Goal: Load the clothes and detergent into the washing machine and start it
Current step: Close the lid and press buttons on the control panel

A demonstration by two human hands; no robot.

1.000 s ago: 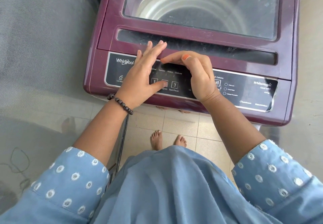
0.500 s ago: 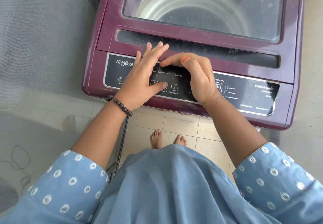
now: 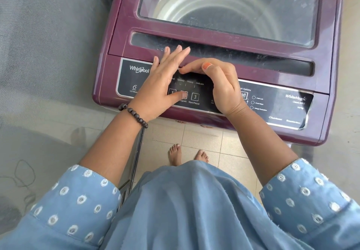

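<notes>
The washer, maroon and top-loading, fills the upper frame from 10 to 2 o'clock. Its lid is down, and through the glass the steel drum shows as blurred rings; whether clothes lie inside cannot be told. A long dark handle recess runs across the lid's near edge.

Toward 6 o'clock from the lid sits the black panel, with "Whirlpool" at its 9 o'clock end and "WhiteMagic" at its 3 o'clock end. Labels read Speedy, Heavy and Delicate above a row of square buttons; button 3, marked Start/Pause, is uncovered.

The left hand lies over the panel's left part, fingers straight and slightly fanned, pointing to 1 o'clock and reaching onto the lid. Its thumb tip presses the middle button, just at 9 o'clock of button 3. A dark bead bracelet circles the wrist.

The right hand arches over the panel's centre, fingers curled and pointing to 9 o'clock; they hold nothing, and the fingertips meet the left hand's fingers. The thumbnail is painted orange.

At 6 o'clock, blue dotted sleeves and a blue dress fill the lower frame, with two bare feet on beige tiles. Grey mesh covers the 9 o'clock side.
</notes>
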